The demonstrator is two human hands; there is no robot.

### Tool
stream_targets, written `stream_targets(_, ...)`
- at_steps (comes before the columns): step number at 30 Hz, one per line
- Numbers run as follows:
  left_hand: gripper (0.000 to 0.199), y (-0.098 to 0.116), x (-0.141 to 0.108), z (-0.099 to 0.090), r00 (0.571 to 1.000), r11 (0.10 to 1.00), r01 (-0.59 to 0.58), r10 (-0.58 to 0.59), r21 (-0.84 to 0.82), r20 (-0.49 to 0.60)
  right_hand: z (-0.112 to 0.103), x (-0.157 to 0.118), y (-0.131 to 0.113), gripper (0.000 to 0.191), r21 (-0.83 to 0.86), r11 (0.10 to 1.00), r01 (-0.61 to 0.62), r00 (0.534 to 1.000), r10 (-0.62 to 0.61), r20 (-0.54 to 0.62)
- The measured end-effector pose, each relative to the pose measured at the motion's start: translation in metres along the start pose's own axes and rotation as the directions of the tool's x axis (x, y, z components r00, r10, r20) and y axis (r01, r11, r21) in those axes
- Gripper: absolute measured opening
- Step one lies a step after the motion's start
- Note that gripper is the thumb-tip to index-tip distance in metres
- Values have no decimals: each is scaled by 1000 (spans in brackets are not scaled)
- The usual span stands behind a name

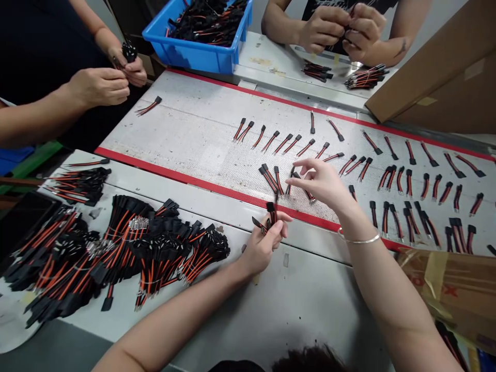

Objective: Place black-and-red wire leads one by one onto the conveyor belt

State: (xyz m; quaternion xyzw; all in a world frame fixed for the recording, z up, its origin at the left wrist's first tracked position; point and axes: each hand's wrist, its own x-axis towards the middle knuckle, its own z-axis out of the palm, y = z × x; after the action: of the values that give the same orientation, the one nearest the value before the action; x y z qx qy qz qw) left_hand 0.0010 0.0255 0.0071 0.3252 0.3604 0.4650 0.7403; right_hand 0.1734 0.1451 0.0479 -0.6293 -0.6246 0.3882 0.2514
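Note:
My left hand (pixel 265 243) is closed around several short red-and-black cables with black connector ends (pixel 270 207), at the near edge of the belt. Over the belt, my right hand (pixel 318 181) has its thumb and forefinger apart. Between those fingertips is the black end of one cable (pixel 291 175); whether they touch it is hard to make out. Beside it lie more cables (pixel 267 176) of the same kind, side by side on the mesh belt (pixel 186 129). Part of another cable is hidden under my right hand.
Bundled cables (pixel 163 253) are heaped on the left of the worktop (pixel 294 299). A blue crate (pixel 213 59) of cables stands at the back. Cardboard boxes (pixel 437 77) flank the belt at right. Two co-workers' hands (pixel 104 85) are busy at the left and far side.

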Motion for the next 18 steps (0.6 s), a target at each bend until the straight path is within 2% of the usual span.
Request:
stream_targets(1,38,-1,1,-1,1000,1000,4,-4,-1,-2,-3,-8,-1,48,104,995,-4,993,-8,114)
stream_targets(3,39,-2,3,-5,1000,1000,-3,3,14,2,-8,-24,-5,40,309,950,-42,937,-70,343)
stream_targets(4,40,-2,3,-6,1000,1000,-9,9,23,10,-9,-31,-7,38,395,917,-61,897,-123,425)
stream_targets(6,40,-2,3,-9,999,999,-19,17,45,27,-8,-41,-11,36,511,858,-59,830,-242,503)
stream_targets(9,40,-1,2,-11,1000,995,-27,26,96,9,-3,-49,-20,32,539,840,63,790,-372,487)
stream_targets(12,43,-1,2,-9,999,992,-28,33,121,-38,4,-54,-29,21,420,872,252,815,-426,393)
stream_targets(14,45,-2,2,-8,998,994,-25,32,106,-61,6,-57,-33,24,333,876,347,822,-456,341)
stream_targets(18,49,-4,3,-8,998,997,-10,15,81,-63,6,-61,-35,28,277,864,420,811,-495,314)
